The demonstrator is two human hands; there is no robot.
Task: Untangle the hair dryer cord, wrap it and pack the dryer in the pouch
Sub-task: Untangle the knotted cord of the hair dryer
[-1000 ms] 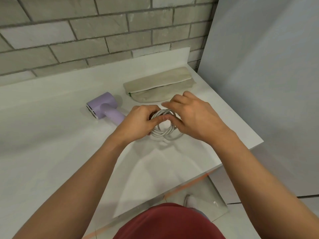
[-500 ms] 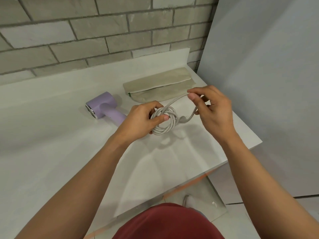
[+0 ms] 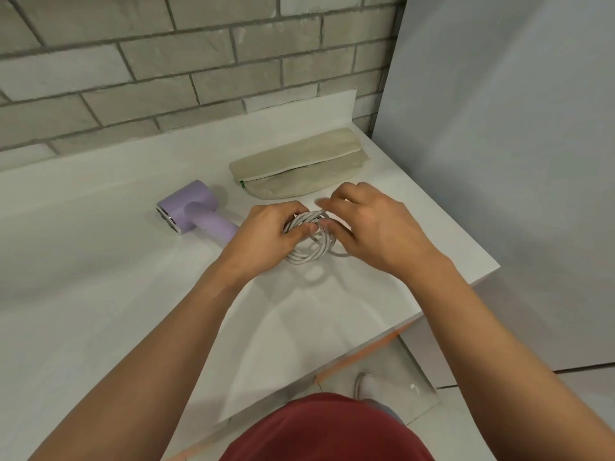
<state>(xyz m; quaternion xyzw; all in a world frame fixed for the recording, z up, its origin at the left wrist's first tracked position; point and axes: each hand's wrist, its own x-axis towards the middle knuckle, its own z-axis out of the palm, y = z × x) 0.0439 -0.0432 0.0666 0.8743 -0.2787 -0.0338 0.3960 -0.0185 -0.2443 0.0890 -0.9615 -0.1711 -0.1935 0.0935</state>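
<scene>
A coiled white cord (image 3: 311, 247) is held just above the white counter (image 3: 100, 294) between 2 hands. The left hand (image 3: 266, 234) is clamped on the left side of the coil, with the thumb pressed across the bundled loops. The right hand (image 3: 376, 227) is closed on the right side of the coil, its fingertips (image 3: 324, 224) pinched onto the strands near the top; which strand is pinched cannot be told. The lower loops hang free below both hands, and a shadow is cast on the counter beneath them.

The lilac hair dryer (image 3: 193, 211) is laid on the counter just left of the left hand, its handle pointed toward that hand. The beige pouch (image 3: 299, 168) is laid flat behind the hands, near the brick wall (image 3: 166, 78), with its zip edge seen along the middle.
</scene>
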